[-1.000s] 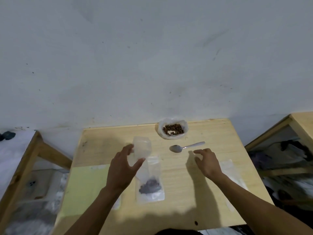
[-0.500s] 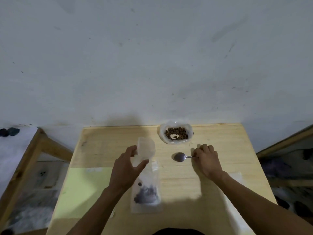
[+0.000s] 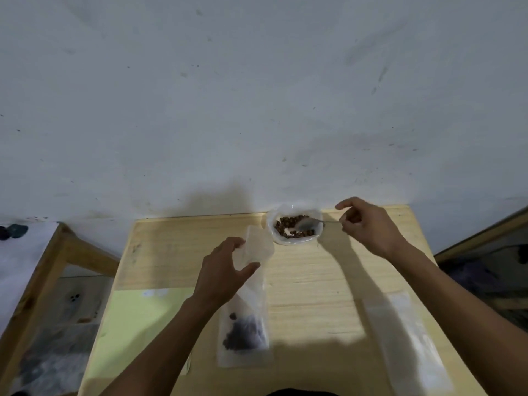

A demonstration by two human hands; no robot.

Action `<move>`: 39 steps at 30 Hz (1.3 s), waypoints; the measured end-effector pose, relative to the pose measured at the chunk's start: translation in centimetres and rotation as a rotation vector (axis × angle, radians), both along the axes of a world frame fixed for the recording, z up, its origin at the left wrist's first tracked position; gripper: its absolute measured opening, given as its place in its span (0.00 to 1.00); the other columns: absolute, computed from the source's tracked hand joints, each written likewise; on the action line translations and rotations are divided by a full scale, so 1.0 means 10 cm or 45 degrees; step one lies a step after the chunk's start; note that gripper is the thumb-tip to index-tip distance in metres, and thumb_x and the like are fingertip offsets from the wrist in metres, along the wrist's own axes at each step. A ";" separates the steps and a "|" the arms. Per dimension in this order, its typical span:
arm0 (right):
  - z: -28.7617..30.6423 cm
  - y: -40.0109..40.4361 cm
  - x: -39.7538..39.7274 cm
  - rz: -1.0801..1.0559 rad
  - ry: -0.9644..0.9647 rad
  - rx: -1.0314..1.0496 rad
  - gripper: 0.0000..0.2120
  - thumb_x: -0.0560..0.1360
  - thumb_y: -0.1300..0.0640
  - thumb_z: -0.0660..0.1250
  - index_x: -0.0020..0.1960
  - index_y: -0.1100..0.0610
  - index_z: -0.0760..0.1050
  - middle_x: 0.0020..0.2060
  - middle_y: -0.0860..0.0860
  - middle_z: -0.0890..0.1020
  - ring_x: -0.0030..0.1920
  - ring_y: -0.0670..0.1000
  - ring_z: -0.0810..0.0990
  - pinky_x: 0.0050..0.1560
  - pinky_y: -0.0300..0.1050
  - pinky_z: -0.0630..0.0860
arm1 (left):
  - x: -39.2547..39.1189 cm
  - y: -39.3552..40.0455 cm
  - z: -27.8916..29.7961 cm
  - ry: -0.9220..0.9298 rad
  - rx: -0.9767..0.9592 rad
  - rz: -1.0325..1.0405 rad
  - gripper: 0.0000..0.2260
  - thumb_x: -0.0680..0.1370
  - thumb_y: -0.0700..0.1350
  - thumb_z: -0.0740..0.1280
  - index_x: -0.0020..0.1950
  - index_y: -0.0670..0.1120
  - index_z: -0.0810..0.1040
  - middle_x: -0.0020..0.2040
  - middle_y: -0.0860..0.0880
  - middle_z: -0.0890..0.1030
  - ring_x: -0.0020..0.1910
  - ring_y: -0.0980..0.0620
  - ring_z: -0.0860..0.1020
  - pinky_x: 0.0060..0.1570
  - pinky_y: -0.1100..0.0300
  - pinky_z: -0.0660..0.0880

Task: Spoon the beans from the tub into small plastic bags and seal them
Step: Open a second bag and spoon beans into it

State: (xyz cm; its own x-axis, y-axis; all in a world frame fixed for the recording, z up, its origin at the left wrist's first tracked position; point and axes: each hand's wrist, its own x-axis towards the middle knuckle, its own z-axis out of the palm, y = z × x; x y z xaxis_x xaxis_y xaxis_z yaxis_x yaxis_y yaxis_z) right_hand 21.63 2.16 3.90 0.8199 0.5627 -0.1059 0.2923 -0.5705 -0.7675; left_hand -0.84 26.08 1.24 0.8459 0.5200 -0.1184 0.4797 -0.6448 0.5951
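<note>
A white tub [image 3: 295,240] of brown beans [image 3: 288,222] stands at the table's far edge. My right hand [image 3: 368,227] pinches the handle of a metal spoon [image 3: 310,223], whose bowl lies among the beans in the tub. My left hand [image 3: 221,274] holds the upper part of a clear plastic bag [image 3: 251,284], its mouth raised toward the tub. A dark heap of beans sits in the bag's bottom, which rests on the table.
The wooden table [image 3: 314,281] stands against a grey wall. A pale green sheet [image 3: 137,318] covers its near left part. More clear bags [image 3: 405,338] lie at the near right. Wooden frames stand on both sides of the table.
My right hand took the spoon off the table and carried it up into the tub. My left hand kept hold of the bag and lifted its mouth slightly.
</note>
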 end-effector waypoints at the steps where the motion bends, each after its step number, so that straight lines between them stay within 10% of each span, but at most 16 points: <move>1: 0.01 0.04 0.02 -0.080 0.005 0.066 0.09 0.75 0.64 0.68 0.52 0.53 0.78 0.38 0.51 0.83 0.40 0.52 0.83 0.42 0.46 0.77 | 0.04 -0.01 0.01 0.019 0.001 -0.028 0.28 0.71 0.57 0.74 0.66 0.50 0.72 0.63 0.52 0.78 0.58 0.52 0.77 0.57 0.55 0.76; 12: -0.49 0.36 -0.27 -0.303 -0.123 0.267 0.09 0.83 0.58 0.57 0.56 0.56 0.76 0.50 0.53 0.80 0.50 0.54 0.80 0.52 0.48 0.75 | 0.45 -0.22 -0.08 0.250 -0.035 -0.450 0.29 0.70 0.58 0.74 0.67 0.52 0.69 0.67 0.54 0.74 0.63 0.51 0.74 0.62 0.55 0.72; 20: -0.73 0.45 -0.36 -0.706 0.443 0.411 0.10 0.81 0.60 0.59 0.52 0.56 0.80 0.46 0.50 0.82 0.49 0.52 0.79 0.57 0.55 0.77 | 0.54 -0.32 -0.10 0.223 -0.071 -0.472 0.28 0.72 0.55 0.75 0.68 0.49 0.70 0.72 0.51 0.70 0.65 0.49 0.74 0.60 0.58 0.69; 25: -0.73 0.45 -0.34 -0.895 0.752 0.533 0.11 0.80 0.64 0.60 0.50 0.58 0.81 0.42 0.55 0.81 0.39 0.51 0.77 0.42 0.44 0.75 | 0.53 -0.33 -0.11 0.207 -0.079 -0.449 0.28 0.71 0.56 0.74 0.68 0.50 0.69 0.72 0.52 0.70 0.64 0.51 0.74 0.59 0.60 0.69; 39: 0.02 0.17 -0.20 -0.828 0.487 0.750 0.10 0.80 0.62 0.60 0.47 0.56 0.79 0.43 0.50 0.79 0.36 0.50 0.76 0.44 0.43 0.75 | 0.39 -0.20 -0.02 0.063 0.023 -0.137 0.27 0.72 0.60 0.72 0.67 0.53 0.69 0.59 0.56 0.80 0.54 0.55 0.79 0.52 0.59 0.74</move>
